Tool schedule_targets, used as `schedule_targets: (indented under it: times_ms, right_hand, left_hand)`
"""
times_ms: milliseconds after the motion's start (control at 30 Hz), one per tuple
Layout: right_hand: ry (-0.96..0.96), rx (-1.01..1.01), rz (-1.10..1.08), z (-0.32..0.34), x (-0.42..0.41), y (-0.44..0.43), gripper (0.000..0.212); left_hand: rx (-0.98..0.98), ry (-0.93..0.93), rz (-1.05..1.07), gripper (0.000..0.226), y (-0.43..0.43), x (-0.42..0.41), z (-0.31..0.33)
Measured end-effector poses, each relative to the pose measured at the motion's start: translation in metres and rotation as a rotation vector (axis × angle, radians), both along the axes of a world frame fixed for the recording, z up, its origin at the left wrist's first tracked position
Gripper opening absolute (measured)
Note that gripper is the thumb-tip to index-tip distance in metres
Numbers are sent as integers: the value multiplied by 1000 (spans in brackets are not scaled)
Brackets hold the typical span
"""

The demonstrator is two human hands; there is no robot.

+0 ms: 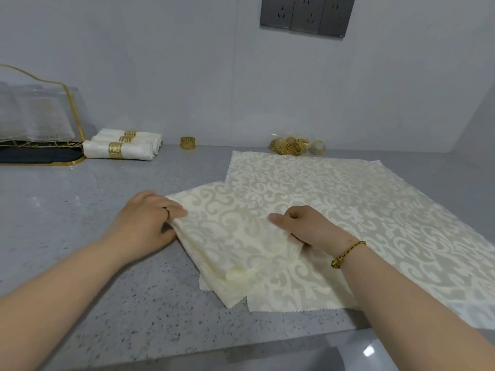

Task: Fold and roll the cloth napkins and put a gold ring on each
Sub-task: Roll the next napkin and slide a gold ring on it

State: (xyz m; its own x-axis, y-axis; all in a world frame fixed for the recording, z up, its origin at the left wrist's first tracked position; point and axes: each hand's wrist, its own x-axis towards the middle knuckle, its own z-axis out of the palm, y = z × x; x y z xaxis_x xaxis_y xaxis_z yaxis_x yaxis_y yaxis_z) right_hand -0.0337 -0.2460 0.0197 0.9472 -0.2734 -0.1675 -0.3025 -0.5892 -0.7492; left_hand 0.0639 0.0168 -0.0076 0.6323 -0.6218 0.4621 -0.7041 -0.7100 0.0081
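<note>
A cream damask napkin [235, 236], folded into a narrow band, lies on the grey counter and overlaps a flat spread napkin [348, 199] on the right. My left hand [147, 220] grips the band's far left corner, fingers curled round the edge. My right hand [308, 226] holds the band's right edge, fingers tucked under the cloth and thumb pointing left. Three rolled napkins with gold rings [120, 148] lie at the back left. One loose gold ring [188, 143] stands near them. A pile of gold rings [292, 146] sits at the back behind the spread napkin.
A gold-wire rack with clear glasses [34, 121] stands on a dark tray [40, 156] at the far left. Wall sockets [308, 14] are set high on the grey wall. The counter's front edge [241, 344] runs below my forearms.
</note>
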Motion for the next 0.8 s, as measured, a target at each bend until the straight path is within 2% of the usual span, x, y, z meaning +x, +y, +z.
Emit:
schedule_targets:
  times_ms: [100, 233, 300, 400, 433, 500, 567, 633, 700, 733, 800]
  right_hand:
    - [7, -71, -2, -2, 2, 2, 33]
    - [-10, -73, -37, -4, 1, 6, 28]
    - [-13, -64, -35, -2, -2, 7, 29]
    - [-10, -109, 22, -4, -9, 11, 31]
    - [-8, -124, 44, -5, -12, 13, 32]
    - [3, -169, 90, -8, -15, 19, 33]
    - [10, -209, 118, -9, -17, 23, 34]
    - [13, -184, 112, -8, -18, 28, 38]
    - [-1, -114, 81, -7, -18, 32, 41]
    - [-13, -82, 64, -6, -18, 34, 42]
    - [-52, -10, 30, -6, -16, 37, 45]
  left_hand:
    - [100, -38, -172, 40, -21, -35, 4]
    - [117, 1, -445, 26, -41, -65, -6]
    - [96, 29, -437, 29, -40, -61, -3]
    - [120, 126, -279, 37, -29, -53, 12]
    - [80, 104, -259, 42, -22, -44, 7]
    - [65, 253, -209, 45, -4, -33, -5]
    - [65, 408, -177, 39, 12, -35, -10]
    - [-33, 614, -192, 41, 18, -42, -7]
    - [-171, 737, -246, 64, 20, -48, -6]
    - [-212, 760, -251, 75, 19, -51, -7]
    - [-276, 727, -215, 70, 15, -54, -11]
